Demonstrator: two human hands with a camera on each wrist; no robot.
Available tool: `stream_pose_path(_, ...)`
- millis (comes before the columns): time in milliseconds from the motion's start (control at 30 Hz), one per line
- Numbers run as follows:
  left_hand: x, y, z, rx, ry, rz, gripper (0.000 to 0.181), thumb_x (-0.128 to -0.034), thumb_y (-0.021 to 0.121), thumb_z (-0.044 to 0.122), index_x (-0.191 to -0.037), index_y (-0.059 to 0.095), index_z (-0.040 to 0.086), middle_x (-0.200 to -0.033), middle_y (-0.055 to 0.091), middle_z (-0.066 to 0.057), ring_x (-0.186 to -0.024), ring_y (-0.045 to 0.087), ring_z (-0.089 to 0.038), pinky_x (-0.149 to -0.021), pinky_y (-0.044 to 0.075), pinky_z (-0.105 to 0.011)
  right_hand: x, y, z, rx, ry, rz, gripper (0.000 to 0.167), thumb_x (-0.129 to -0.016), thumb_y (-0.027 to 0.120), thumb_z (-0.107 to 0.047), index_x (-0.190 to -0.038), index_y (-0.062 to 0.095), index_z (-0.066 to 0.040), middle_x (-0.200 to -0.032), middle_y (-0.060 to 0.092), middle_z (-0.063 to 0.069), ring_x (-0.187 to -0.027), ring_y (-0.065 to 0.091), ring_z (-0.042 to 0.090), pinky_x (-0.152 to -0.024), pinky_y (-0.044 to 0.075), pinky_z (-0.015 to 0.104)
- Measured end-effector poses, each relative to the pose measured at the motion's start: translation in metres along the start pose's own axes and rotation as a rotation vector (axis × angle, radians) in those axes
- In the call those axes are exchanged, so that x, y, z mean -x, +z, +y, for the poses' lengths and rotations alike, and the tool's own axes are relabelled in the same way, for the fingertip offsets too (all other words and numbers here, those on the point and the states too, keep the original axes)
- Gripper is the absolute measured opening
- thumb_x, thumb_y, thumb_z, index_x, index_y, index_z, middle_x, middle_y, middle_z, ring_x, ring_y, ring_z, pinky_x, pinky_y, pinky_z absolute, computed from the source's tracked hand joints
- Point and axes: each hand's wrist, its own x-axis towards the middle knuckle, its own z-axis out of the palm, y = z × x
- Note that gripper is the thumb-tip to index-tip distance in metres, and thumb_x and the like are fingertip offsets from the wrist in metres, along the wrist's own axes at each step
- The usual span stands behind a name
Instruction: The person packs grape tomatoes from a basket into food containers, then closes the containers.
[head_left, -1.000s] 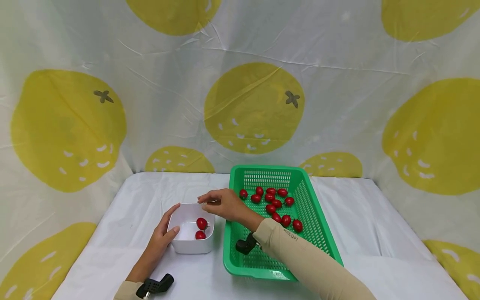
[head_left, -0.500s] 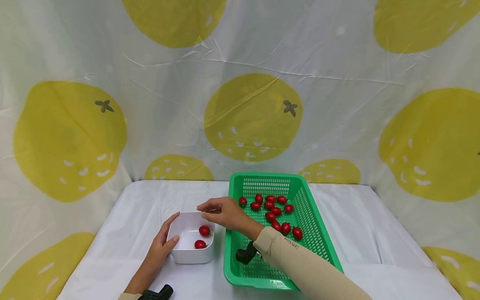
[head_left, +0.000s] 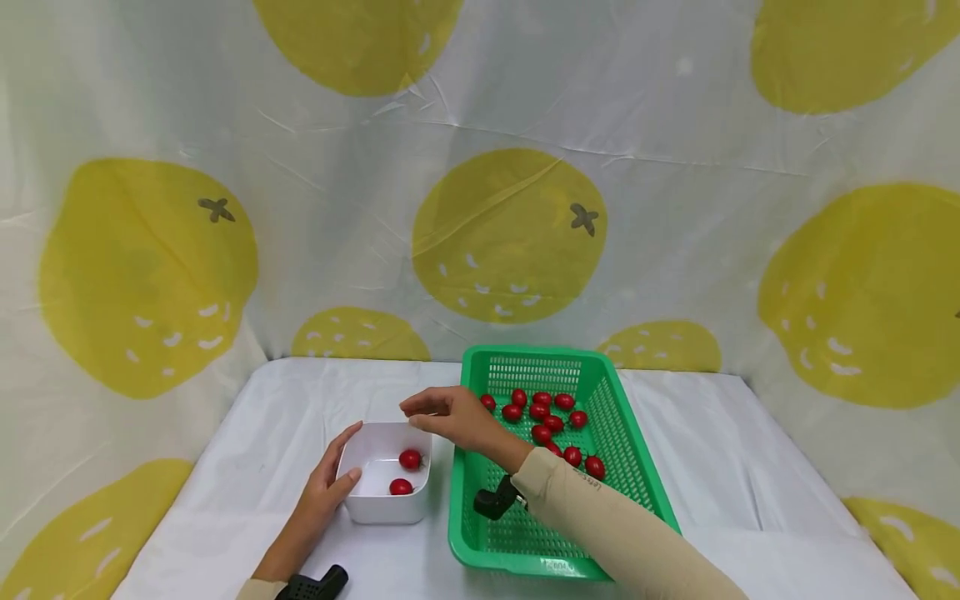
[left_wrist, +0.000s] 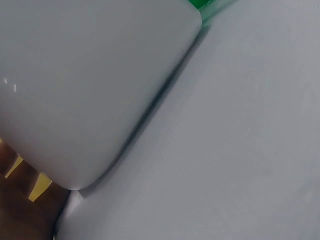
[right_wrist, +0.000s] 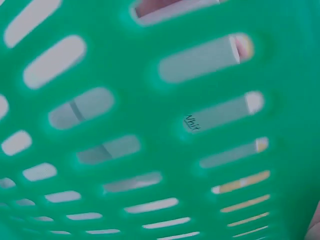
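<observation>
The left hand (head_left: pixel 322 492) holds the left side of a white square container (head_left: pixel 386 510), thumb over the rim and fingers around the outside. Two red cherry tomatoes (head_left: pixel 409 459) lie apart inside it. Above the container's back right corner is the right hand (head_left: pixel 468 425), its fingers pointing left, thumb a little below them, and no object visible between. The container's outer wall (left_wrist: pixel 95 85) fills much of the left wrist view, with the left fingers at the lower left. Slotted green plastic (right_wrist: pixel 135 110) fills the right wrist view.
A green slotted basket (head_left: pixel 467 550) stands right of the container, under the right forearm, with several cherry tomatoes (head_left: pixel 542 434) toward its back. White cloth (head_left: pixel 720 467) covers the table. A lemon-patterned curtain (head_left: pixel 330 233) hangs behind and at both sides.
The head view has tilted upward. Inside the container, the two tomatoes have moved farther apart. The right hand has shifted slightly right and away from the rim; the left keeps its hold.
</observation>
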Motion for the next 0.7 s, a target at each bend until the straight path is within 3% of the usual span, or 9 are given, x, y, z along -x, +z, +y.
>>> stream_pose_path(100, 0.0, 0.0, -0.001, 0.0, -0.009, -0.004, 0.057, -0.0988, 0.048, 0.014, -0.151, 0.029, 0.027, -0.157, 0.024, -0.002, -0.142, 0.02, -0.017, -0.114, 0.016, -0.039, -0.001, -0.002, 0.001, -0.011, 0.002, 0.0, 0.026, -0.092, 0.067, -0.018, -0.116, 0.07, -0.011, -0.114, 0.069, 0.004, -0.1, 0.066, 0.01, -0.084, 0.053, 0.025)
stream_pose_path(167, -0.001, 0.0, -0.002, 0.005, -0.008, -0.003, 0.058, -0.0988, 0.048, 0.014, -0.151, 0.029, 0.028, -0.156, 0.024, -0.001, -0.142, 0.02, -0.017, -0.115, 0.015, -0.039, 0.0, -0.004, -0.003, -0.024, -0.004, 0.001, 0.026, -0.092, 0.067, -0.017, -0.116, 0.07, -0.009, -0.114, 0.069, 0.007, -0.101, 0.066, 0.013, -0.084, 0.053, 0.025)
stream_pose_path(200, -0.001, -0.001, -0.002, 0.002, -0.008, 0.001, 0.058, -0.0988, 0.049, 0.014, -0.151, 0.029, 0.028, -0.156, 0.024, 0.0, -0.142, 0.02, -0.016, -0.114, 0.017, -0.032, 0.001, -0.006, -0.009, -0.027, -0.009, 0.0, 0.026, -0.092, 0.066, -0.015, -0.116, 0.069, -0.007, -0.114, 0.069, 0.009, -0.102, 0.066, 0.016, -0.084, 0.053, 0.024)
stream_pose_path(333, -0.001, 0.002, -0.002, 0.011, 0.005, -0.003, 0.057, -0.0987, 0.049, 0.014, -0.151, 0.029, 0.028, -0.156, 0.024, -0.001, -0.143, 0.018, -0.021, -0.115, 0.01, -0.054, 0.01, -0.013, -0.026, -0.051, 0.0, 0.001, 0.027, -0.092, 0.064, -0.007, -0.117, 0.066, 0.003, -0.116, 0.066, 0.019, -0.105, 0.065, 0.029, -0.084, 0.052, 0.023)
stream_pose_path(400, 0.0, 0.001, -0.001, 0.007, 0.003, -0.006, 0.058, -0.0988, 0.049, 0.014, -0.151, 0.029, 0.029, -0.156, 0.024, -0.001, -0.143, 0.018, -0.023, -0.116, 0.015, -0.04, 0.012, -0.017, -0.03, -0.054, 0.002, 0.002, 0.027, -0.092, 0.063, -0.005, -0.117, 0.065, 0.006, -0.117, 0.065, 0.022, -0.106, 0.064, 0.033, -0.085, 0.052, 0.024)
stream_pose_path(433, 0.0, 0.001, -0.001, 0.007, 0.003, -0.007, 0.058, -0.0988, 0.049, 0.014, -0.151, 0.029, 0.029, -0.156, 0.024, -0.001, -0.143, 0.018, -0.024, -0.116, 0.014, -0.04, 0.011, -0.019, -0.027, -0.059, 0.007, 0.006, 0.027, -0.092, 0.063, -0.005, -0.117, 0.065, 0.006, -0.117, 0.065, 0.022, -0.106, 0.064, 0.033, -0.085, 0.052, 0.025)
stream_pose_path(533, 0.001, -0.002, -0.001, 0.0, 0.0, -0.007, 0.058, -0.0989, 0.048, 0.014, -0.151, 0.028, 0.029, -0.156, 0.025, 0.0, -0.143, 0.019, -0.021, -0.11, 0.019, -0.021, 0.009, -0.025, -0.013, -0.07, 0.013, 0.019, 0.028, -0.093, 0.063, -0.006, -0.118, 0.064, 0.005, -0.117, 0.065, 0.02, -0.108, 0.063, 0.031, -0.088, 0.052, 0.029)
stream_pose_path(600, 0.001, -0.002, -0.001, -0.001, 0.005, -0.008, 0.058, -0.0988, 0.048, 0.013, -0.151, 0.028, 0.029, -0.156, 0.025, -0.001, -0.143, 0.019, -0.02, -0.112, 0.018, -0.026, 0.008, -0.03, -0.003, -0.081, 0.028, 0.038, 0.027, -0.093, 0.064, -0.008, -0.118, 0.066, 0.002, -0.118, 0.066, 0.019, -0.107, 0.064, 0.026, -0.088, 0.052, 0.031)
stream_pose_path(700, 0.0, -0.002, -0.002, 0.005, 0.017, -0.01, 0.059, -0.0985, 0.048, 0.012, -0.151, 0.028, 0.027, -0.156, 0.025, -0.004, -0.142, 0.019, -0.022, -0.115, 0.012, -0.05, 0.009, -0.038, 0.007, -0.089, 0.057, 0.062, 0.028, -0.092, 0.066, -0.014, -0.117, 0.068, -0.003, -0.117, 0.067, 0.013, -0.106, 0.064, 0.019, -0.089, 0.052, 0.031)
